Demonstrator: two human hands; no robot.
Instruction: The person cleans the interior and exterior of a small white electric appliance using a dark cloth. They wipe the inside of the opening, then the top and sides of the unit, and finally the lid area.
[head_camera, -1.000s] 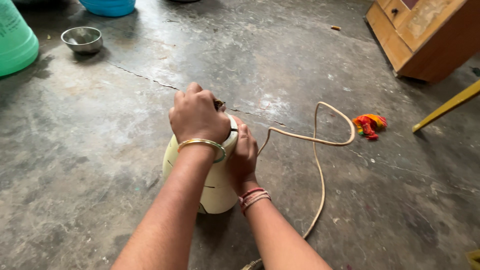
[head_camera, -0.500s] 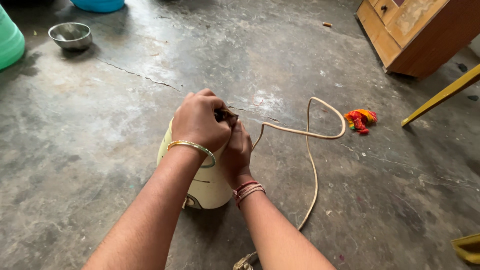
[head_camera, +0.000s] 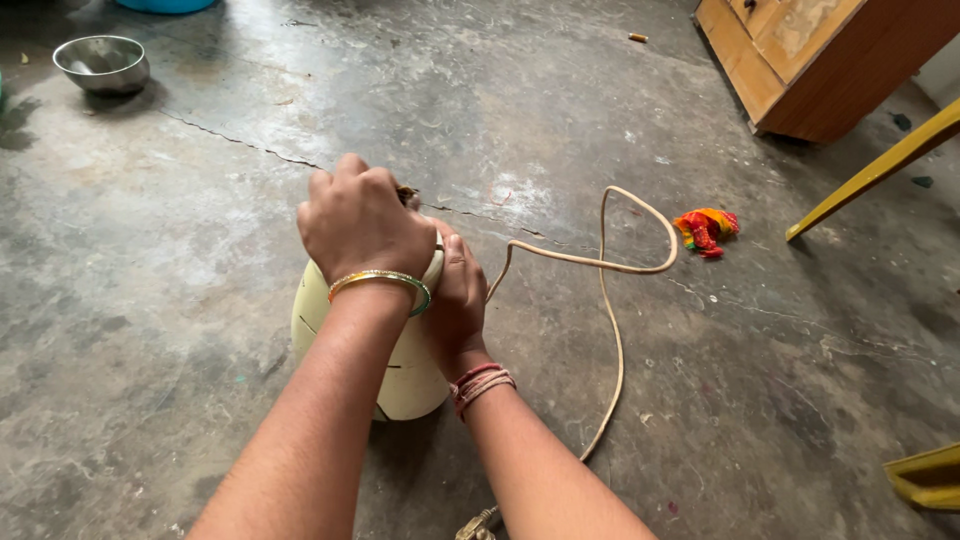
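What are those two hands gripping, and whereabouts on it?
Both grip a cream appliance body lying on the floor: the left hand fisted over its top end, the right hand pressed against its upper side.

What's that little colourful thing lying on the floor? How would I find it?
Start at the wooden cabinet in the far right corner and look down the grey concrete floor toward the looping cream cord. Just right of the loop lies a crumpled cloth scrap, the only red, orange and green thing there.

Left hand (head_camera: 365, 225): gold bangle (head_camera: 380, 283) at wrist, green-edged. Right hand (head_camera: 458, 300): red and pink thread bands (head_camera: 480, 382). Forearms bare, sleeveless.
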